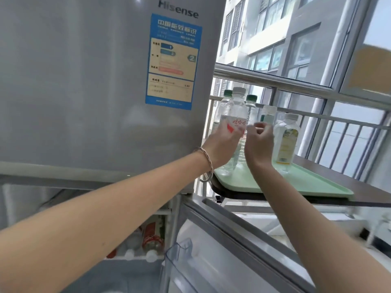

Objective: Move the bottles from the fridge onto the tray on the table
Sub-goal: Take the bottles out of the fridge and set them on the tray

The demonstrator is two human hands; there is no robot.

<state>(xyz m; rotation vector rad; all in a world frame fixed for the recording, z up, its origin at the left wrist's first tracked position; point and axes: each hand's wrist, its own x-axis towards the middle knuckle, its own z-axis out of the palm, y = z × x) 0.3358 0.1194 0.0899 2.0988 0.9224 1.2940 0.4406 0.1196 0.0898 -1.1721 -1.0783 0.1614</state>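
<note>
My left hand (222,145) grips a clear bottle (234,115) with a white cap and red label, upright over the left end of the green tray (306,182). My right hand (259,142) hovers just right of it, fingers curled, holding nothing that I can see. Several bottles stand on the tray: two with green caps (251,102) behind, a white-capped one (269,113), and a yellow-labelled one (286,142) to the right. In the open lower fridge compartment lie more bottles, one with a red label (152,236).
The grey fridge (95,81) fills the left. Its lower door (222,250) hangs open below my arms, with a clear door shelf. The tray sits on a dark table (370,193) beside a window with a metal railing (296,85).
</note>
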